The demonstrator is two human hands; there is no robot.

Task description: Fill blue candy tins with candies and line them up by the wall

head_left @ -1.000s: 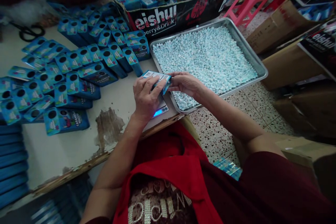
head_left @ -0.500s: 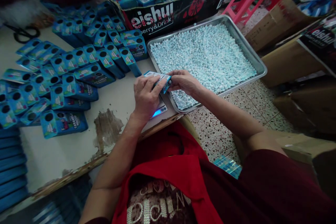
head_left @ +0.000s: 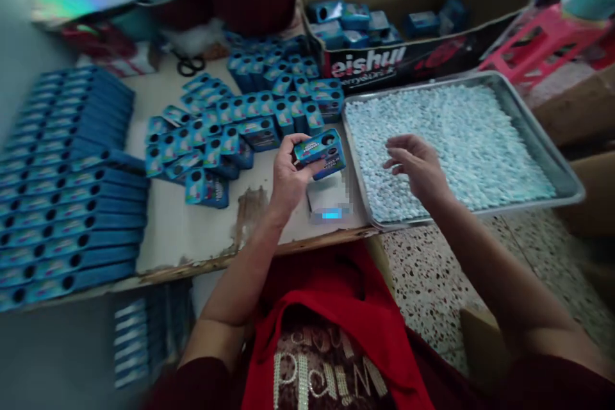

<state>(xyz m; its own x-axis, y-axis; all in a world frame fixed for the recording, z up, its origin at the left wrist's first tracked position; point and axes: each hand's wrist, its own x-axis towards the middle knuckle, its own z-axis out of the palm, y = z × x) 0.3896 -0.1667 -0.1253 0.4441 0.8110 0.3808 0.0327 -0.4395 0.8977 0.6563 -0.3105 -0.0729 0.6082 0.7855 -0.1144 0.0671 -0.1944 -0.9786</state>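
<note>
Box rests in left hand, right hand above tray.

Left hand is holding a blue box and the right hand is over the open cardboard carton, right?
Not quite: the head view shows the right hand over the metal tray of pale blue pellets. The left hand does hold a blue box.

I see stacked boxes along the table's left edge, loose boxes mid-table, scissors behind them. The scale sits near the front edge, the tray at its right, a carton behind the tray.
</note>
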